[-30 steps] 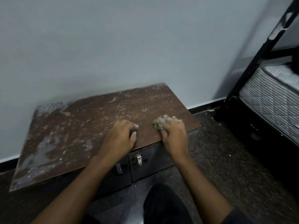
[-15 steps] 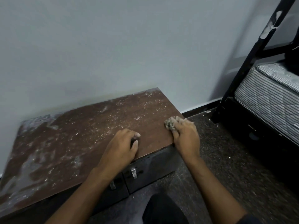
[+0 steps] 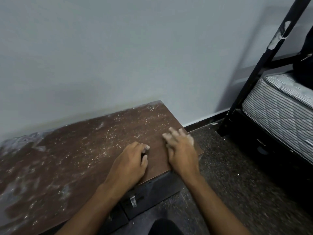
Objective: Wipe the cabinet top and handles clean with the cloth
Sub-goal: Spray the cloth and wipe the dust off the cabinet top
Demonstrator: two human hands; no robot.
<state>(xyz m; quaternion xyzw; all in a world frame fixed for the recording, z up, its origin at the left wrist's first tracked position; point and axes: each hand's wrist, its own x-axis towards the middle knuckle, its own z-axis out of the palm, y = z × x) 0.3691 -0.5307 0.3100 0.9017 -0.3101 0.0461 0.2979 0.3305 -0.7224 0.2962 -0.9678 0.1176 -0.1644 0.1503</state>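
Cabinet top: brown wood-grain rectangular cabinet top (image 3: 81,150), set against the pale grey wall (image 3: 118,48); it runs from the 9 o'clock edge of the view to just right of centre.
Surface condition: pale specks scattered over the middle of the panel; grey-white smears toward the 9 o'clock end and along the rear edge.
Handles: one small silver metal handle (image 3: 133,200) on the dark drawer front (image 3: 152,192), at 6 o'clock from the left hand. A second handle cannot be made out.
Left hand: left hand (image 3: 130,164) rests knuckles-up on the cabinet top near the front edge, fingers (image 3: 146,147) curled under. A small dark shape shows beneath the fingertips; whether it is a held thing or shadow cannot be told.
Right hand: right hand (image 3: 182,150) lies at 3 o'clock from the left hand, over the right front corner of the panel, motion-blurred. Its fingers (image 3: 171,133) are spread and extended, pointing to 11 o'clock.
Cloth: a pale patch at the outer edge of the right hand may be the cloth; blur prevents confirmation.
Floor: dark speckled floor (image 3: 237,167) at 3 to 5 o'clock from the cabinet.
Bed: black metal bed frame (image 3: 260,68) with a grey striped mattress (image 3: 279,106), at 2 o'clock, well apart from the cabinet.
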